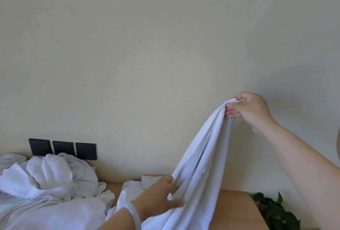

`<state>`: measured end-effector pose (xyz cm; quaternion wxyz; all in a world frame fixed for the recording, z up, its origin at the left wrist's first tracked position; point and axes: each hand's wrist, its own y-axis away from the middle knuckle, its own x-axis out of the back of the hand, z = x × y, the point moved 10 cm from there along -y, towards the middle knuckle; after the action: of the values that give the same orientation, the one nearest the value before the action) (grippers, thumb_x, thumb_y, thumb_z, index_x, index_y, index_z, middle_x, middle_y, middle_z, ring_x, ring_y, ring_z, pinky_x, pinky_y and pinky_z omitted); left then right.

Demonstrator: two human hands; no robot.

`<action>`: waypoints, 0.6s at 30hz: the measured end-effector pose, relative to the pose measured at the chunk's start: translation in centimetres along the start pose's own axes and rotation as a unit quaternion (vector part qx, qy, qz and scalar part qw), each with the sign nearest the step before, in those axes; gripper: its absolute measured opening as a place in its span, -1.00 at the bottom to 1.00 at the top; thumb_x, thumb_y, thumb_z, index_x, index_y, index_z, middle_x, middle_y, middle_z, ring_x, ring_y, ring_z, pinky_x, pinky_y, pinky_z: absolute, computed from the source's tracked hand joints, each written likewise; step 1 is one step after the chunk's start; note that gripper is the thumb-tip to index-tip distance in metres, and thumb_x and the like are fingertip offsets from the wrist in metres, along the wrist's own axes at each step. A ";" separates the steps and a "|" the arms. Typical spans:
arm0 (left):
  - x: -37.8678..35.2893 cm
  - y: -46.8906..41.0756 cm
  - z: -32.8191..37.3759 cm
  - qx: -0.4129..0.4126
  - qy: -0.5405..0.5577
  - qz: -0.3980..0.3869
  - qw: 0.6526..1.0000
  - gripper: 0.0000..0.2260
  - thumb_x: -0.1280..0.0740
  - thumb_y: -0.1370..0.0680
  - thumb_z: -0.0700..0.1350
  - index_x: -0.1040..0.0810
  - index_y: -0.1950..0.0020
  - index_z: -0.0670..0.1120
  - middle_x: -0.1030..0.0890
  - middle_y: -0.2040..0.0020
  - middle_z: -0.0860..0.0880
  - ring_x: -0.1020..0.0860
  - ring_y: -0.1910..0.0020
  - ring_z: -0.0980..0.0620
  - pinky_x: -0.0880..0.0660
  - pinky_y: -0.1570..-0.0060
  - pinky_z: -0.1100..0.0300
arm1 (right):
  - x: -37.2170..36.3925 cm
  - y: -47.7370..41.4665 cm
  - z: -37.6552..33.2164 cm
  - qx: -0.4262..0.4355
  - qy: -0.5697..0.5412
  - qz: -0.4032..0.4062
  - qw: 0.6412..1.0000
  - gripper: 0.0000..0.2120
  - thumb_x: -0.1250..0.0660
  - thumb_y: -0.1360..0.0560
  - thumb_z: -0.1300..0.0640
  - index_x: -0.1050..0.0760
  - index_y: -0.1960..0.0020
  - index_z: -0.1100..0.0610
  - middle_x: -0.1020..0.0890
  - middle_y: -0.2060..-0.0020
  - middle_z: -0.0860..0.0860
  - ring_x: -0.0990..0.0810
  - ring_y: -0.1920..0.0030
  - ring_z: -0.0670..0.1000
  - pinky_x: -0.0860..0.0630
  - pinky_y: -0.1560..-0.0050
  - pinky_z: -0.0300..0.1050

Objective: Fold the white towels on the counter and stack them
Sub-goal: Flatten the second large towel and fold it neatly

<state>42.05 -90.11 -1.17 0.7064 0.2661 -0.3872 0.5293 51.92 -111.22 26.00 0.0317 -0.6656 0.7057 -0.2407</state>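
Observation:
My right hand (248, 109) pinches one corner of a white towel (200, 159) and holds it high against the wall, so the cloth hangs down in long folds to the wooden counter (237, 209). My left hand (160, 195), with a pale bangle on the wrist, grips the same towel low down, fingers curled into its folds just above the counter. A heap of crumpled white towels (49, 178) lies on the counter at the left, apart from both hands.
Three dark wall plates (62, 148) sit on the wall behind the heap. A green leafy plant (276, 209) stands past the counter's right end. The pale wall rises right behind the counter.

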 end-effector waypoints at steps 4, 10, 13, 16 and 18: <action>7.0 1.8 -2.6 0.041 0.153 0.236 0.959 -0.69 -0.39 -0.56 -0.07 -0.40 0.35 0.06 -0.46 0.35 0.17 -0.48 0.26 0.19 -0.30 0.23 0.27 | 2.6 -0.7 1.8 -0.021 -0.020 0.039 0.999 -0.85 -0.36 -0.48 0.43 -0.46 0.11 0.23 -0.65 0.30 0.25 -0.69 0.41 0.07 -0.66 0.33 -0.11; 24.1 1.6 2.3 -0.048 -0.021 0.336 0.941 -0.65 -0.27 -0.57 0.07 -0.25 0.36 0.07 -0.34 0.40 0.11 -0.42 0.34 0.20 -0.32 0.28 0.39 | 6.4 -0.9 5.3 -0.049 -0.146 0.105 0.982 -0.73 -0.21 -0.55 0.50 -0.30 0.14 0.17 -0.58 0.34 0.28 -0.64 0.52 0.02 -0.61 0.44 -0.17; 32.9 1.1 9.4 -0.124 -0.136 0.369 0.911 -0.72 -0.22 -0.52 0.11 -0.22 0.35 0.14 -0.35 0.35 0.14 -0.38 0.37 0.23 -0.28 0.32 0.35 | 8.4 -2.5 1.6 0.009 -0.196 0.142 0.970 -0.76 -0.24 -0.55 0.47 -0.33 0.14 0.17 -0.61 0.35 0.28 -0.67 0.45 0.07 -0.64 0.37 -0.14; 40.6 1.9 15.2 -0.160 -0.163 0.457 0.859 -0.62 -0.34 -0.52 -0.20 -0.22 0.35 0.07 -0.34 0.33 0.08 -0.35 0.39 0.14 -0.27 0.34 0.32 | 11.1 -4.4 -4.3 0.087 -0.216 0.190 0.954 -0.80 -0.32 -0.52 0.42 -0.41 0.14 0.17 -0.67 0.35 0.21 -0.70 0.33 0.15 -0.67 0.25 -0.07; 42.7 1.2 17.1 -0.150 -0.228 0.428 0.861 -0.62 -0.33 -0.53 -0.24 -0.22 0.35 0.03 -0.35 0.32 0.05 -0.35 0.38 0.09 -0.27 0.33 0.27 | 11.9 -5.3 -7.1 0.103 -0.208 0.182 0.956 -0.80 -0.32 -0.52 0.43 -0.40 0.14 0.19 -0.66 0.30 0.27 -0.70 0.35 0.15 -0.67 0.28 -0.05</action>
<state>42.36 -80.05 43.76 0.3333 0.0782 -0.6881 0.6398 52.91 -120.44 37.59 0.2894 -0.5544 0.7639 -0.1591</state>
